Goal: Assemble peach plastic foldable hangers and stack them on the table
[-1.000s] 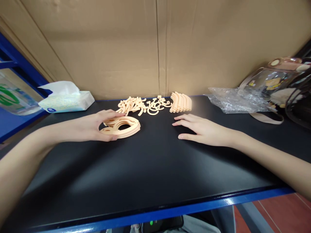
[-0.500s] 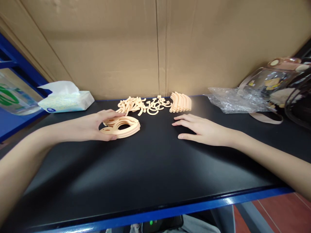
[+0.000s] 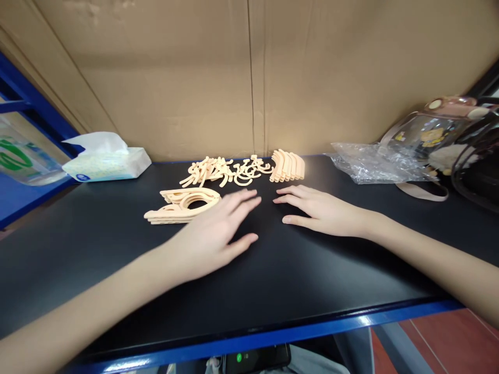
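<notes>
A stack of flat peach-coloured plastic hanger bodies [image 3: 179, 205] lies on the black table [image 3: 117, 270], left of centre. My left hand [image 3: 216, 234] rests flat and open just right of that stack, holding nothing. My right hand [image 3: 319, 210] lies palm down with fingers apart, close to the left hand's fingertips. Behind both hands sits a loose heap of small peach hook pieces [image 3: 226, 170]. To its right is a neat row of curved peach pieces [image 3: 288, 166].
A tissue pack [image 3: 105, 161] stands at the back left beside a blue frame [image 3: 23, 98]. Crumpled clear plastic [image 3: 370, 163] and a transparent bag [image 3: 440, 132] lie at the back right. A cardboard wall [image 3: 249, 72] closes the back. The table's blue front edge [image 3: 312, 330] runs near me.
My left hand let go of the stack of hanger bodies and moved right, onto the table near my right hand. The stack now lies uncovered. The right hand stayed put.
</notes>
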Demonstrator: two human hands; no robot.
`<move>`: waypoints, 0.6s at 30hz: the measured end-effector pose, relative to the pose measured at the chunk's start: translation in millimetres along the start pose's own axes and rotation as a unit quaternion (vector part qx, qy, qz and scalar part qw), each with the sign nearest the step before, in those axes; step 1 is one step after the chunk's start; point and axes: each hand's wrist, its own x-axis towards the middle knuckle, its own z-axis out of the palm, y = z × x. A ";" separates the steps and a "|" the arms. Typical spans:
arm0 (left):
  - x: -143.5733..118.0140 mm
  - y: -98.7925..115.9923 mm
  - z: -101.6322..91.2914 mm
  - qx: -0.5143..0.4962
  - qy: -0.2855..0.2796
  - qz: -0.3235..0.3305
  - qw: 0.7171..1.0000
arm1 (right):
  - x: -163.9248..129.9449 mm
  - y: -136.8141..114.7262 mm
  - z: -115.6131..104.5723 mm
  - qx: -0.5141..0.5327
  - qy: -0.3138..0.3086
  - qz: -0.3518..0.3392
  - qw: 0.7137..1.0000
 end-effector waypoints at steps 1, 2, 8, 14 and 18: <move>1.5 7.0 7.4 0.011 -0.014 -0.001 1.000 | -0.1 0.4 0.6 0.000 0.004 -0.003 1.000; 3.0 12.0 13.9 0.017 -0.026 -0.008 0.999 | -0.1 0.8 1.1 0.002 0.009 -0.006 1.000; 23.0 15.8 28.0 0.036 -0.045 -0.035 0.998 | 0.0 3.4 1.8 -0.002 0.014 -0.007 1.000; 36.4 9.5 31.1 -0.020 -0.014 -0.049 0.999 | 2.1 4.6 -0.1 0.025 0.013 -0.004 1.000; 32.9 5.7 33.3 -0.048 -0.021 -0.052 0.997 | 5.3 8.8 -10.7 0.069 0.086 0.039 0.993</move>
